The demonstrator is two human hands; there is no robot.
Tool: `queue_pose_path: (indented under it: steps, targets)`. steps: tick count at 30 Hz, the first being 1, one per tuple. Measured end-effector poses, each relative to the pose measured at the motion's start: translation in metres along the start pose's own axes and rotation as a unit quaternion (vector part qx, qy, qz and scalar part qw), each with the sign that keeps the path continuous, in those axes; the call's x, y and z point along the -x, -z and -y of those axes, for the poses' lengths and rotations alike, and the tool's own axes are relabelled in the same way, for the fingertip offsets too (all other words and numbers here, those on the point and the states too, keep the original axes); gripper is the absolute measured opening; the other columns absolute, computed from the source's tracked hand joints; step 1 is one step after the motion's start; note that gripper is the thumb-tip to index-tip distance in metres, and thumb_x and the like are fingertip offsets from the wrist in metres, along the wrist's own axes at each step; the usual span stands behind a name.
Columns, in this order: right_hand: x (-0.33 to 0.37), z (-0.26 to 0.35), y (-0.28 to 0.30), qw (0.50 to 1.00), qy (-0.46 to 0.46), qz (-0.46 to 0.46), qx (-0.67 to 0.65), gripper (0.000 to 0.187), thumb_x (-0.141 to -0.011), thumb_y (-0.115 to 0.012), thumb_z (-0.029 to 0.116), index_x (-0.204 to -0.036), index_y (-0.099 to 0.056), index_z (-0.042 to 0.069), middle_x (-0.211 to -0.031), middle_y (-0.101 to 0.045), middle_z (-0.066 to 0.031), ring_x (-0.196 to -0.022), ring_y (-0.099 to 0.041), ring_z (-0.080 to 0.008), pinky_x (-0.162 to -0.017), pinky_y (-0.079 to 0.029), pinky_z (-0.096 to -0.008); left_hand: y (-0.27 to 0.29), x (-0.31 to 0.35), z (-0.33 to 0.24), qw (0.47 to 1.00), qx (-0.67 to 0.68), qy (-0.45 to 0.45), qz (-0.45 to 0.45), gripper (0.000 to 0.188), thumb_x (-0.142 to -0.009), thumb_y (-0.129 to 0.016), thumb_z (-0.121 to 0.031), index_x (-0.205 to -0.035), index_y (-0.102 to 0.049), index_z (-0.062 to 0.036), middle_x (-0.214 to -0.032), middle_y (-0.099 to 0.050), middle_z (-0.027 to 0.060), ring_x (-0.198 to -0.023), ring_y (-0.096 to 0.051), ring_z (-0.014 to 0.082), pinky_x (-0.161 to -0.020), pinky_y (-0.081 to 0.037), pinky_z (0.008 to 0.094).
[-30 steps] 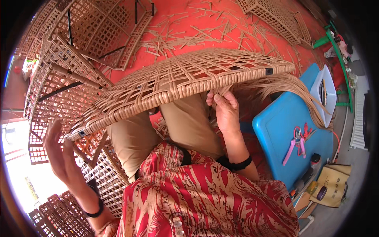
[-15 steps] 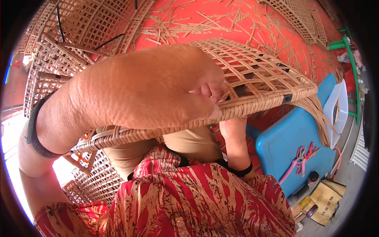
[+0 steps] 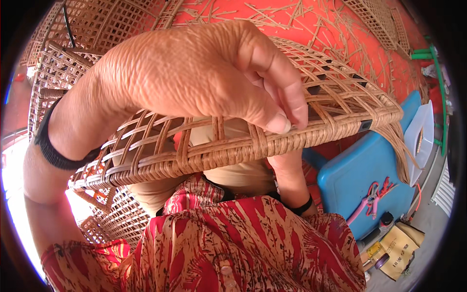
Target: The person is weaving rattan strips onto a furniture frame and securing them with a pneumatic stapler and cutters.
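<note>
A brown woven rattan panel (image 3: 340, 102) with an open lattice and a tightly wrapped rim lies across my lap. My left hand (image 3: 209, 73) arches over it from the left, thumb and fingers pinched together just at the wrapped rim. Whatever sits between those fingertips is too small to make out. Beneath the rim, my right hand (image 3: 287, 163) comes up from below. Its fingers are hidden behind the panel. Loose rattan strands (image 3: 396, 146) hang down from the panel's right corner.
On a blue stool (image 3: 350, 180) at the right lie pink-handled pliers (image 3: 370, 200) and a dark-capped tool (image 3: 382, 221). A translucent tray (image 3: 419, 138) stands beyond it. Cut rattan strips (image 3: 292, 14) litter the red floor. More woven pieces (image 3: 116, 24) stand at the far left.
My left hand has turned and lifted, so its pinching fingers now show farther right along the rim. The panel has shifted slightly right and shows more of its lattice.
</note>
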State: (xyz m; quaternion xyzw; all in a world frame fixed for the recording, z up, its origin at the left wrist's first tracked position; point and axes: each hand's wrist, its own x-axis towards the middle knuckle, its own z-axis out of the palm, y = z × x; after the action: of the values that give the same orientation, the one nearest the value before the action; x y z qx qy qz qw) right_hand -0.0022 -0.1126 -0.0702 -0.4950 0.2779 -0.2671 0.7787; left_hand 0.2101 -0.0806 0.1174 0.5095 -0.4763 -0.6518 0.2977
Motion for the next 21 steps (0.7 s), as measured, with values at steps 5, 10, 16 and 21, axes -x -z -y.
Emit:
queue_pose_path:
  steps: [5,10,16,21]
  targets:
    - [-0.006,0.012,-0.023,0.997,-0.041,-0.025,-0.059,0.056,-0.093,-0.060,0.025,-0.137,-0.037,-0.001,-0.134,-0.048,-0.0120,-0.104,-0.056,-0.0148,-0.080,-0.049,-0.0290,0.003,-0.007,0.006,0.998,-0.035,-0.032,0.033,0.014,-0.087,-0.069,-0.009,-0.096,-0.068,0.0015,-0.087,-0.066,0.0040,-0.079,-0.060,0.0081,-0.070,-0.049,0.0232]
    - [-0.021,0.003,-0.017,0.997,-0.008,0.050,-0.065,0.044,-0.094,-0.058,0.024,-0.129,-0.045,0.001,-0.121,-0.056,-0.0097,-0.091,-0.060,-0.0144,-0.072,-0.050,-0.0269,0.005,-0.005,0.012,0.998,0.063,0.008,0.001,0.014,-0.090,-0.066,-0.014,-0.094,-0.063,-0.0017,-0.083,-0.063,0.0001,-0.075,-0.057,0.0064,-0.068,-0.046,0.0212]
    - [-0.023,0.005,-0.014,0.994,0.043,0.069,0.079,0.031,-0.095,-0.057,0.025,-0.118,-0.053,0.005,-0.106,-0.060,-0.0086,-0.079,-0.062,-0.0163,-0.067,-0.053,-0.0278,0.009,-0.011,0.016,0.998,0.060,0.035,-0.002,0.021,-0.085,-0.072,-0.021,-0.095,-0.065,-0.0036,-0.077,-0.064,-0.0027,-0.063,-0.052,0.0017,-0.057,-0.043,0.0179]
    - [-0.018,0.017,-0.023,0.984,-0.032,0.094,-0.148,0.035,-0.092,-0.063,0.025,-0.118,-0.052,0.004,-0.107,-0.059,-0.0085,-0.080,-0.062,-0.0174,-0.067,-0.054,-0.0290,0.014,-0.013,0.015,0.995,0.063,0.071,-0.007,0.020,-0.080,-0.074,-0.018,-0.091,-0.068,-0.0034,-0.074,-0.064,-0.0035,-0.061,-0.052,0.0013,-0.055,-0.042,0.0173]
